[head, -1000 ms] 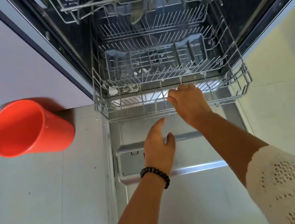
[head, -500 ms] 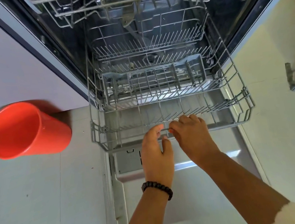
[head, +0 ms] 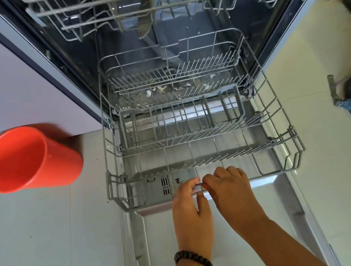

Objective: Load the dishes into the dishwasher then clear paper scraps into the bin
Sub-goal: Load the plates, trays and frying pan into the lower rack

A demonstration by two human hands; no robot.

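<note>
Hands at front rail of grey wire lower dishwasher rack (head: 203,151); left hand (head: 190,214) and right hand (head: 231,192) both curled closed around that rail, side by side, touching; rack drawn out over the open stainless dishwasher door (head: 227,247); no dishes in it. White paper scraps (head: 156,90) lie near rack's rear tines, well apart from hands; orange plastic bin (head: 28,158) on pale floor (head: 51,245) left of door, mouth tilted toward camera. Judgement: rack stiff, light while empty, rolls on runners; centre rail is the sound hold. Scraps flimsy, small, likely to slip between wires; pinch each with fingertips.
</note>
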